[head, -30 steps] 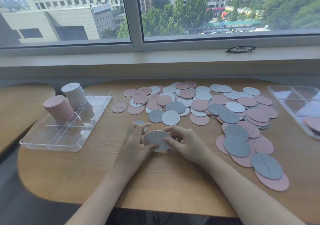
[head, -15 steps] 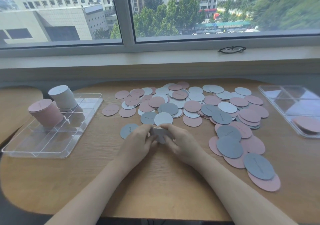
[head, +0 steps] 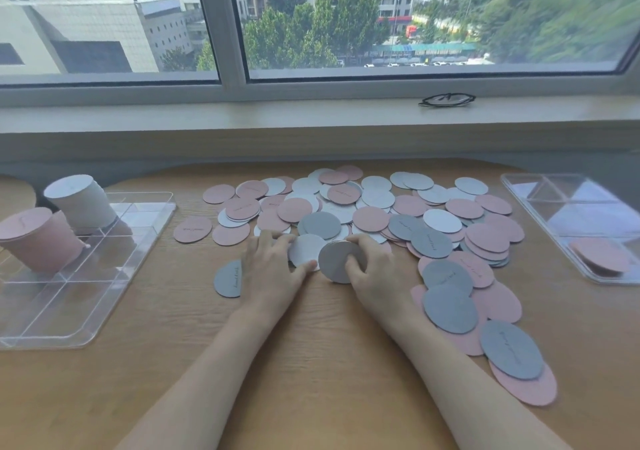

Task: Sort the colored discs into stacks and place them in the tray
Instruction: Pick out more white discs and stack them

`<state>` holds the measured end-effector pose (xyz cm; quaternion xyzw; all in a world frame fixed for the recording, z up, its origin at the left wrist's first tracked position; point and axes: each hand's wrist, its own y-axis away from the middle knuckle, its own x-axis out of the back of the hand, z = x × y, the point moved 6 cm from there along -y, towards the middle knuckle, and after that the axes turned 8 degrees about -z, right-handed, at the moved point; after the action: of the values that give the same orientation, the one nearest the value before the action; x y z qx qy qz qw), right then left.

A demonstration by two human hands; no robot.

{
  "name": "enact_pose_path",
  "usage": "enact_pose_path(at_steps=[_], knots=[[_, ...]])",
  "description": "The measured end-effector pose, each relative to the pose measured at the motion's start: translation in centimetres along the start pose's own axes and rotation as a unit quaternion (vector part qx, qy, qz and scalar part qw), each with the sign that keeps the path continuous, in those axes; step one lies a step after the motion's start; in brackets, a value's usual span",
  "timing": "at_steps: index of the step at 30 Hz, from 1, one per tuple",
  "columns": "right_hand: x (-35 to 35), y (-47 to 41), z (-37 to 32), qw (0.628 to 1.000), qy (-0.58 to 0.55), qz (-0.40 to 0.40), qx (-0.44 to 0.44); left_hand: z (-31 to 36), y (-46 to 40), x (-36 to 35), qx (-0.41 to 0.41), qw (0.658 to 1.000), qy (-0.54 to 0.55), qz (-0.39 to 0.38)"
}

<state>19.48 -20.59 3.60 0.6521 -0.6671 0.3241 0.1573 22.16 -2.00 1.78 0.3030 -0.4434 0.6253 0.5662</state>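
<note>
Pink, white and grey discs (head: 374, 207) lie scattered over the wooden table (head: 311, 363). My right hand (head: 377, 269) grips a small stack of grey discs (head: 334, 262), tilted up on edge near the pile's front. My left hand (head: 273, 266) lies flat beside it, fingers touching a white disc (head: 304, 250). A single grey disc (head: 227, 279) lies just left of my left hand. The clear tray (head: 69, 297) at the left holds a tall pink stack (head: 41, 241) and a tall white stack (head: 83, 203), both leaning.
A second clear tray (head: 575, 214) at the right holds a few pink discs (head: 602, 255). Eyeglasses (head: 446, 99) rest on the window sill behind the table. More grey and pink discs (head: 485, 328) trail toward the table's front right.
Both hands moved forward to the pile's edge. The left hand let go of the grey stack and now touches a white disc; the right hand holds the stack alone.
</note>
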Motion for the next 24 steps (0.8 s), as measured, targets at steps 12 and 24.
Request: enact_pose_path(at_steps=[12,24], knots=[[-0.7,0.0,-0.5,0.998,-0.033,-0.04,0.042,1.0,1.1,1.6,-0.12,0.939,0.319,-0.037],[-0.1,0.1,-0.5,0.999,-0.022,-0.031,0.025,-3.6,-1.3,1.6,0.037,0.998,-0.051,0.01]])
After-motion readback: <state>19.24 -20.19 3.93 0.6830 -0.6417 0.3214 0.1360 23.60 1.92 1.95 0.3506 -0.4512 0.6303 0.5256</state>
